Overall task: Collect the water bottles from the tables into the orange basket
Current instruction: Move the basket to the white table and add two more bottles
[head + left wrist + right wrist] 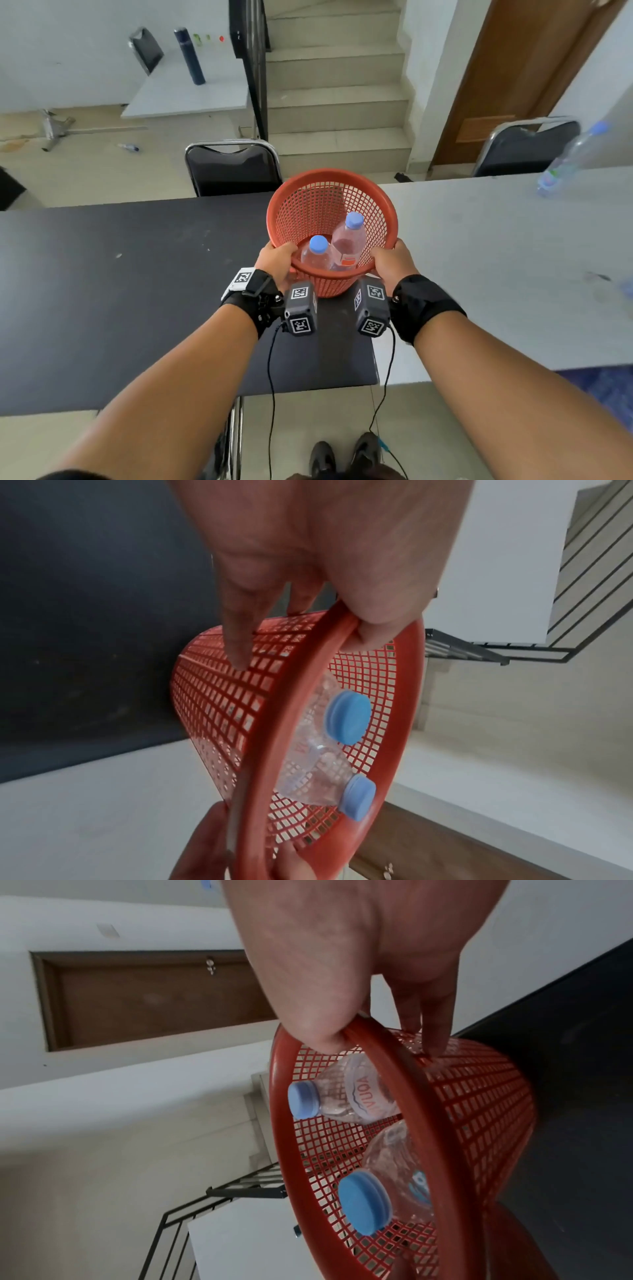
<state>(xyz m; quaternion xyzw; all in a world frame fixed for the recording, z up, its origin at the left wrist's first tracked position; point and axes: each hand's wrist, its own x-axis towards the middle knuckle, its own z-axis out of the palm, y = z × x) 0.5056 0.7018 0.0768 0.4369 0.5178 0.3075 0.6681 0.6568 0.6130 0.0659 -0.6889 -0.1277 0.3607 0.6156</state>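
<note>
The orange mesh basket is over the seam between the black table and the white table. My left hand grips its near-left rim and my right hand its near-right rim. Each thumb is hooked over the rim, with the fingers outside on the mesh. Two clear, blue-capped water bottles lie inside. The left wrist view shows my left hand on the basket rim. In the right wrist view, my right hand holds the rim. Another water bottle stands on the white table, far right.
A black chair stands behind the black table and another chair behind the white one. Stairs rise straight ahead. A dark flask stands on a far white table. A small bottle lies on the floor.
</note>
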